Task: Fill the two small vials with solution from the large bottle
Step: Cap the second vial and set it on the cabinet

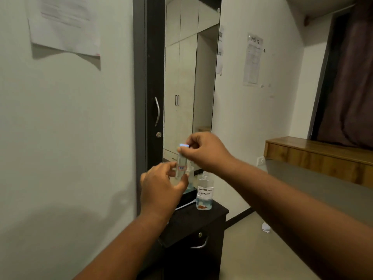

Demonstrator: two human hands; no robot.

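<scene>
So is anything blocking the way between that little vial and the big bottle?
Nothing visible does. The vial is held up by the left hand, the right hand at its cap; the bottle stands just below on the dark cabinet.

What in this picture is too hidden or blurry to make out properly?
- Head view: the vial is blurred; its fill level is unclear, and the left hand covers its base.
- Its cap: the right hand pinches it; on or off, cannot tell.
- A second vial: none clearly visible.
- The large bottle: neck blurred.
</scene>
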